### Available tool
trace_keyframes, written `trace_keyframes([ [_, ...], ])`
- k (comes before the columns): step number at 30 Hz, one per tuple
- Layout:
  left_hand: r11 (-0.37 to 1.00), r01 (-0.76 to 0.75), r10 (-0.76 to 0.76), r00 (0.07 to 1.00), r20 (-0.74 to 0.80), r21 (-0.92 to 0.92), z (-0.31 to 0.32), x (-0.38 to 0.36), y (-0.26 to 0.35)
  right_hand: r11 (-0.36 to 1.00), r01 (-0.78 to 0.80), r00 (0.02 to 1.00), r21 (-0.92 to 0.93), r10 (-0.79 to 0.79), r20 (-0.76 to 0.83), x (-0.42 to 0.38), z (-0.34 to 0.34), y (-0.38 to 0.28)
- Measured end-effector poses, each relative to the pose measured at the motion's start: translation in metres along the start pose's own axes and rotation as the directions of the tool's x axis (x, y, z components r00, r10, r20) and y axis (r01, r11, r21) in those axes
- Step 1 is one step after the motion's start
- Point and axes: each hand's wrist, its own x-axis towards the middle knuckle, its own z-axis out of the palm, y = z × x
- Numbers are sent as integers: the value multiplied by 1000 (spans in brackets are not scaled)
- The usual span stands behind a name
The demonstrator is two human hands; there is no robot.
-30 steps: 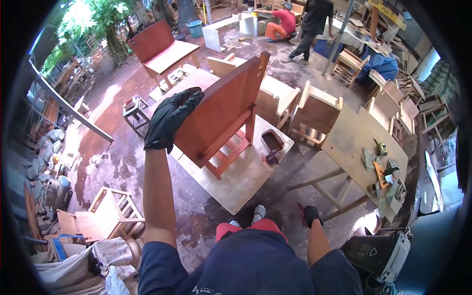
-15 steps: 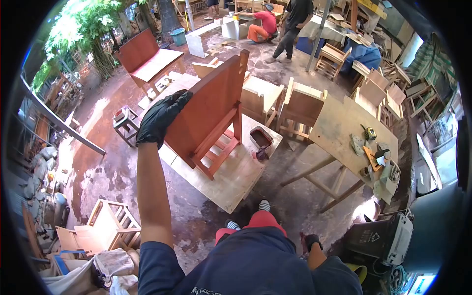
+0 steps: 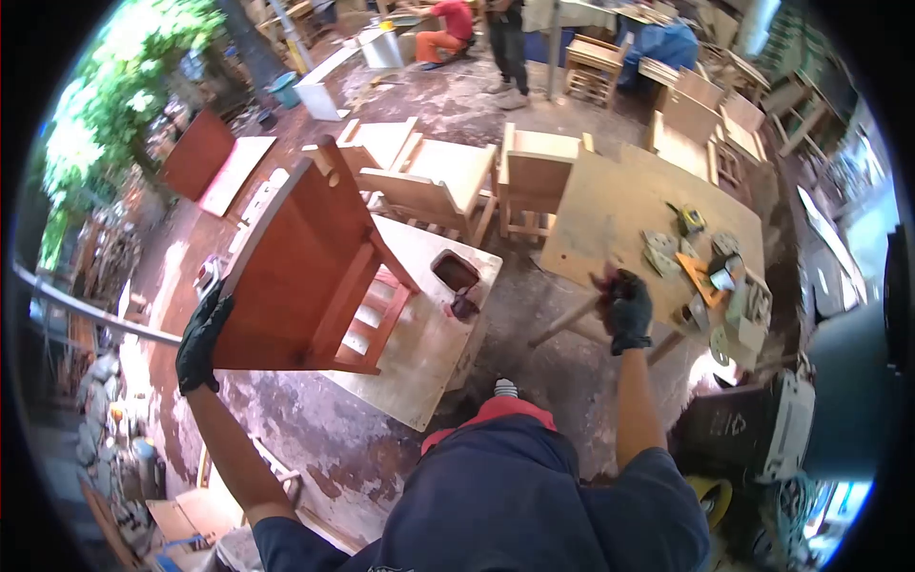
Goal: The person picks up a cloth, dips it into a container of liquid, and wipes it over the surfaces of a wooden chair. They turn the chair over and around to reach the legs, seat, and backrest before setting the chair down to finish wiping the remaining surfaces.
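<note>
My left hand (image 3: 203,338), in a black glove, grips the edge of a reddish-brown stained wooden chair (image 3: 295,257). The chair is tilted over a pale plywood board (image 3: 415,386), its slatted underside partly in sight. My right hand (image 3: 629,310), also gloved in black, is raised in front of the plywood table at the right. Its fingers are curled around something small and dark reddish, too blurred to name. On the board sit a tray of dark liquid (image 3: 455,271) and, at its corner, a dark stained rag (image 3: 464,305).
The plywood table (image 3: 610,214) holds a tape measure (image 3: 688,220), an orange square (image 3: 701,278) and other tools. Unfinished chairs (image 3: 429,181) stand behind the board. A half-stained chair (image 3: 214,162) is at the left. Two people (image 3: 505,48) are at the back.
My left hand has moved left and down with the chair, which leans further left. My right hand has risen from beside my body to the front of the table. My view has shifted.
</note>
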Motion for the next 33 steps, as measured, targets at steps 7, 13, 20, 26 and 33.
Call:
trace_keyframes([
  [7, 988, 147, -146, 989, -9, 57, 1, 7, 16, 951, 249, 957, -186, -270, -101, 112, 31, -12],
  [13, 986, 132, -131, 991, -24, 105, 3, 13, 17, 960, 214, 930, -182, -143, 340, 63, 184, 53],
  [20, 994, 68, -68, 998, -2, 87, 4, 11, 20, 891, -57, 690, -450, 361, 628, -21, 271, 209],
  [26, 970, -68, 85, 994, -63, 235, 13, 6, 35, 791, -232, 756, -566, 513, 407, -31, 306, 217],
  [33, 907, -169, 231, 965, -120, 386, 14, 26, 25, 823, -311, 719, -475, 530, 449, -14, 378, 227],
])
